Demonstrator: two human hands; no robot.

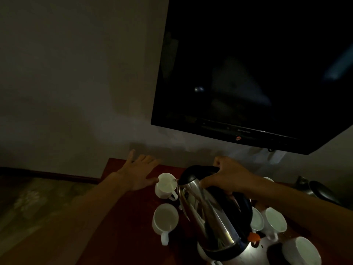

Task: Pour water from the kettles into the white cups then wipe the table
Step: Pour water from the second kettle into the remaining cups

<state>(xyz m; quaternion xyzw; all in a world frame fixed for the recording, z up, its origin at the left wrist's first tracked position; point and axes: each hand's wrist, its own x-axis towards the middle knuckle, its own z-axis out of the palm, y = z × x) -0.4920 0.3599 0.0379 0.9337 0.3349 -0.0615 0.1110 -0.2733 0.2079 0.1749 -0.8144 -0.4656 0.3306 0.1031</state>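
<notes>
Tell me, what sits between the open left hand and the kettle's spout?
In the head view, one white cup stands there: the left hand touches its far side, and the kettle, tilted in the right hand, has its spout at the rim.

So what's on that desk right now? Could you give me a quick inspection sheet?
Surface: dark red wooden table, dimly lit.
Job's things: steel kettle tilted, spout over the far cup; nearer cup beside it; more white cups on the right.
Clutter: dark kettle-like object at the far right.
Hands: right hand grips the kettle handle; left hand open beside the far cup.
Cables: nothing seen.
Surroundings: wall-mounted television, off.
</notes>
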